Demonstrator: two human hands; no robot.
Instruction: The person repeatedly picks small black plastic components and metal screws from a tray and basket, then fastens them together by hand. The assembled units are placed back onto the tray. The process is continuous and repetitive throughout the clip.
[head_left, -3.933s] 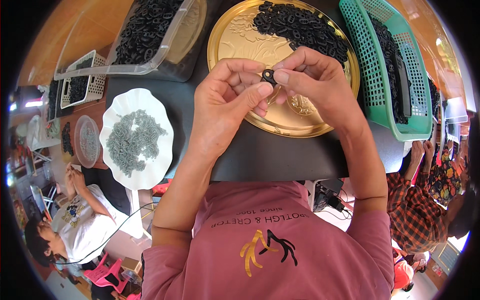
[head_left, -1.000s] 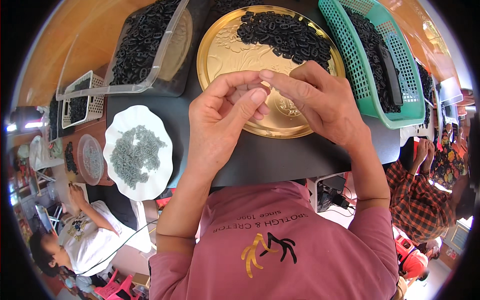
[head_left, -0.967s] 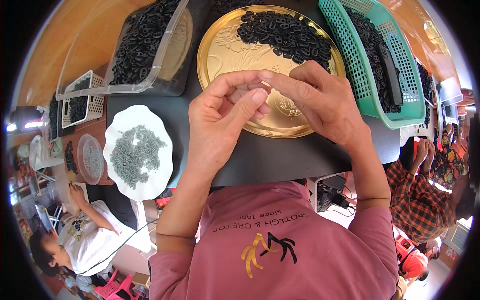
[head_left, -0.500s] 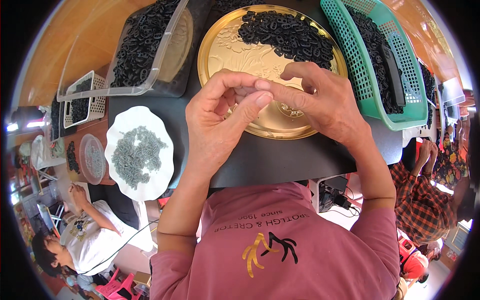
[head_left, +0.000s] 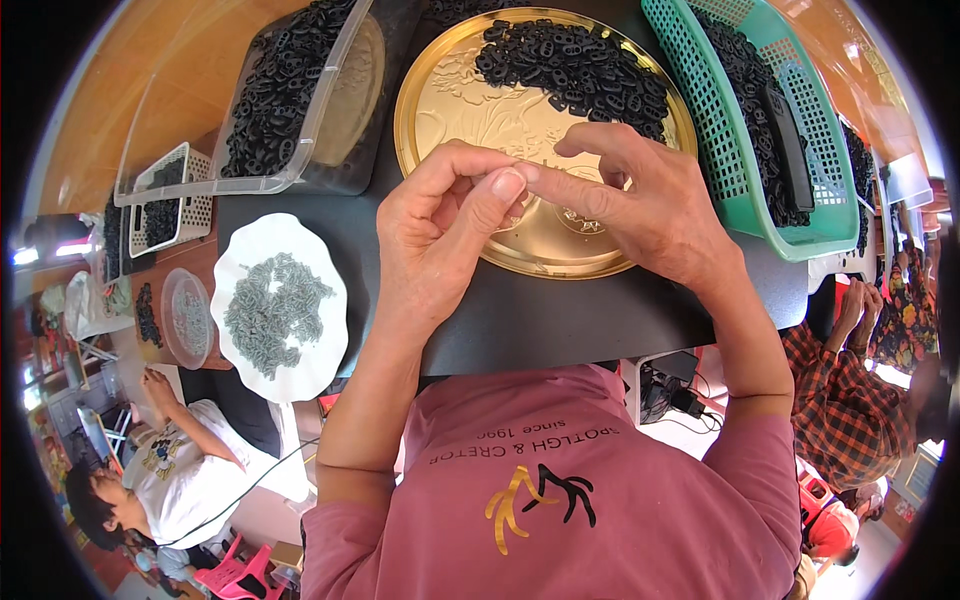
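Observation:
Above the near part of a round gold tray [head_left: 440,110], my two hands meet at their fingertips. My left hand [head_left: 435,230] is closed, thumb and index finger pinched together; whatever lies between them is too small or hidden to name. The thumb of my right hand [head_left: 650,200] reaches to that pinch and touches it. Its index finger is bent and lifted away, leaving a gap over the tray. Small flat black pieces with holes [head_left: 575,70] are heaped on the tray's far right side.
Left of my arm stands a scalloped white plate [head_left: 328,345] of small grey pins [head_left: 275,310]. Clear tub [head_left: 230,184] and green basket [head_left: 735,150] hold more black pieces; a black block [head_left: 788,150] lies in the basket. A round clear bowl [head_left: 187,318] sits far left. Other people sit both sides.
My left hand has shifted slightly right, and its thumb has turned so the nail faces up more. The right thumb has moved slightly, still touching the left fingertips.

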